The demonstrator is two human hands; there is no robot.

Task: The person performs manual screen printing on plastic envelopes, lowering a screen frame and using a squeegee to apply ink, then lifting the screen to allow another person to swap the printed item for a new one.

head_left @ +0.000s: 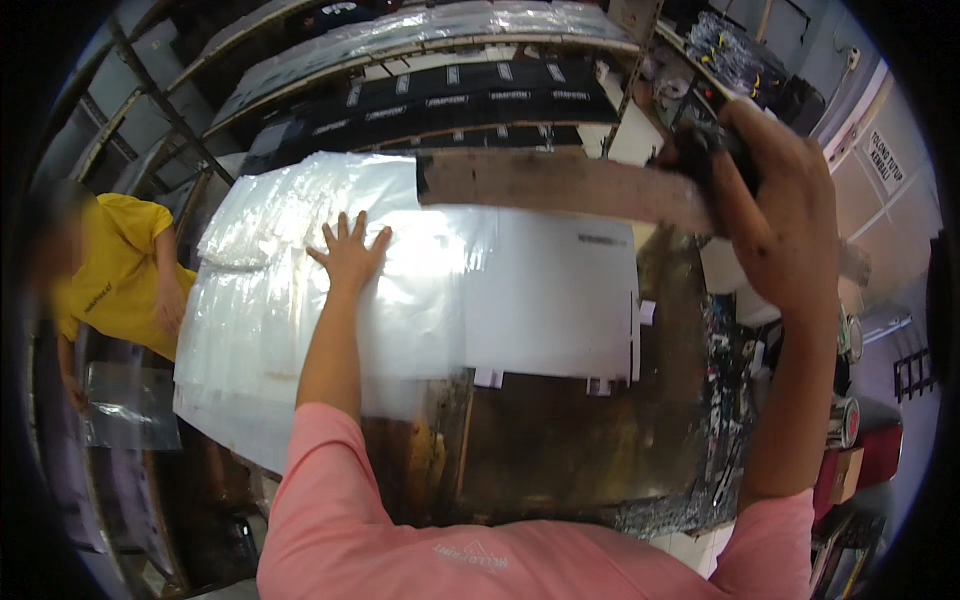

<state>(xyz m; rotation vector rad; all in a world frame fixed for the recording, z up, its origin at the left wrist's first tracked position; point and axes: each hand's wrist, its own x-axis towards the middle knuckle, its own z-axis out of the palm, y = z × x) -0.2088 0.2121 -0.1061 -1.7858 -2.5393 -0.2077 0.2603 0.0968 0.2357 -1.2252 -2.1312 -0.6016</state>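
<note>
My left hand (350, 258) lies flat, fingers spread, on a wide pile of overlapping clear plastic sheets (265, 320). My right hand (785, 205) is raised at the right, fingers curled around a long flat wooden bar (560, 187). The bar has a dark-stained left end and reaches leftward over the far edge of a smooth pale sheet (550, 290). Dark material shows between my right fingers, too blurred to name. Under the pale sheet's edges, small white tabs (599, 386) stick out over the brown, stained worktable (580, 440).
At the left, a person in a yellow shirt (125, 265) holds a clear plastic sheet (130, 408). Racks beyond the table carry black printed sheets (440, 100) and clear sheets (430, 38). Ink smears cover the table's right edge (722, 400). Beside it stand tins (843, 422).
</note>
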